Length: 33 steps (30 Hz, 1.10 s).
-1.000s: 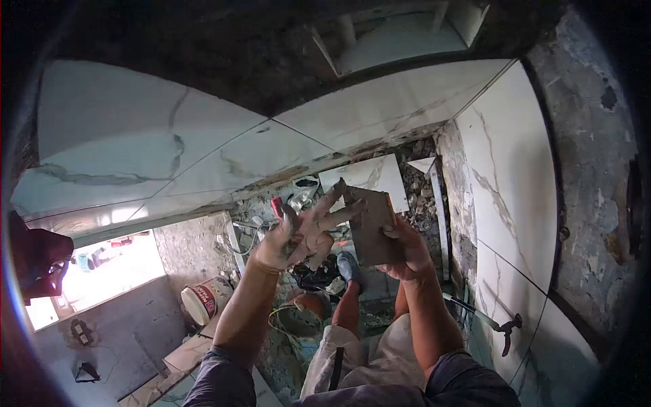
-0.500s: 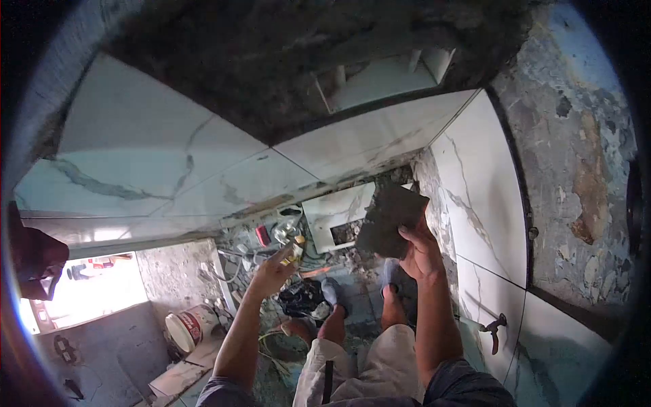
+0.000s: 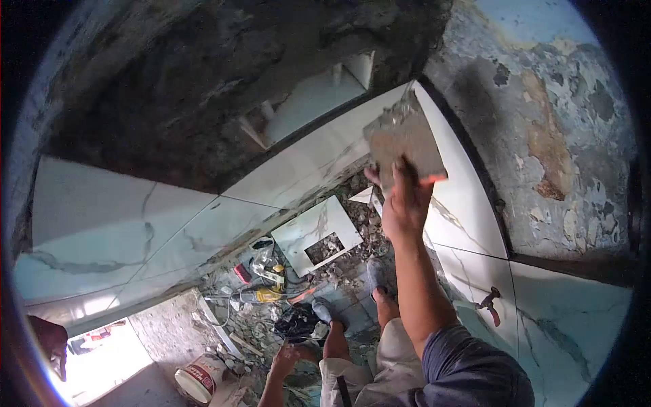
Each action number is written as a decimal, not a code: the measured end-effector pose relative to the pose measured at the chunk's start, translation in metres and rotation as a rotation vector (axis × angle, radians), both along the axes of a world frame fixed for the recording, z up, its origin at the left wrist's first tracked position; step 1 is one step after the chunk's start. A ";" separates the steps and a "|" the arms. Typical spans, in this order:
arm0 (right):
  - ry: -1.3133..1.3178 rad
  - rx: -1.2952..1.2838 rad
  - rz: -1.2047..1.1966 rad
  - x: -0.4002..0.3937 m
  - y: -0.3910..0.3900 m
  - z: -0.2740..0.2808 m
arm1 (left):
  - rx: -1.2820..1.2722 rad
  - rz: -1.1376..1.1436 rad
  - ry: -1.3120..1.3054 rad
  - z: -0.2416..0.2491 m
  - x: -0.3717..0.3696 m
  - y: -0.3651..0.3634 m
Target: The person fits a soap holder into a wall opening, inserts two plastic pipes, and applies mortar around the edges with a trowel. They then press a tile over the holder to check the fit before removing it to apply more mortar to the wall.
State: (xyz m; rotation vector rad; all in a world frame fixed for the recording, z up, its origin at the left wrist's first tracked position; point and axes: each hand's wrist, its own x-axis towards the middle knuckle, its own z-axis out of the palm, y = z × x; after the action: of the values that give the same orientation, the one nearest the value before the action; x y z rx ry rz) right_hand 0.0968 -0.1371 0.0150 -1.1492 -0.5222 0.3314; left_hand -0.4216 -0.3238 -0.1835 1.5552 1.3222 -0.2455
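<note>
My right hand (image 3: 401, 210) is closed on a flat square slab (image 3: 407, 146) coated in grey mortar, with an orange edge showing at its lower right. The slab is raised close to the wall corner and overlaps the white marbled wall tiles (image 3: 319, 163) in this view. Lumpy wet mortar sits along its upper edge. Low down by my left knee, my left hand (image 3: 285, 358) hangs with loosely bent fingers, nothing visible in it. A white tile (image 3: 291, 234) with a rectangular cutout leans near the wall base, beyond my feet.
Rubble covers the floor, with a yellow power tool (image 3: 263, 295), a red object (image 3: 242, 273) and a black bag (image 3: 298, 322) on it. A white bucket (image 3: 196, 381) stands at lower left. A tap (image 3: 489, 302) juts from the right wall. A tiled niche (image 3: 315, 102) is set in the dark wall.
My right hand has lifted the slab up toward the wall corner. My left hand has dropped down toward my knee. The view has shifted right.
</note>
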 end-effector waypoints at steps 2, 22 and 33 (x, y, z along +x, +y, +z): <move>0.006 -0.029 -0.032 0.010 0.015 0.031 | -0.054 0.018 -0.065 0.000 -0.002 0.006; 0.571 -0.588 0.468 -0.066 -0.061 -0.119 | -0.103 0.363 0.017 0.005 0.105 0.016; 0.712 -1.213 1.269 -0.286 -0.187 -0.407 | -0.249 0.754 0.092 -0.033 0.040 -0.130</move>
State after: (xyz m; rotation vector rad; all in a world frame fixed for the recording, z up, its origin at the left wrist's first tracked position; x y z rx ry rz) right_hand -0.1889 -0.3239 -0.3917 -1.5463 -0.3117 2.2983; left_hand -0.3815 -0.4541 -0.2162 0.7695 1.7760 -0.0015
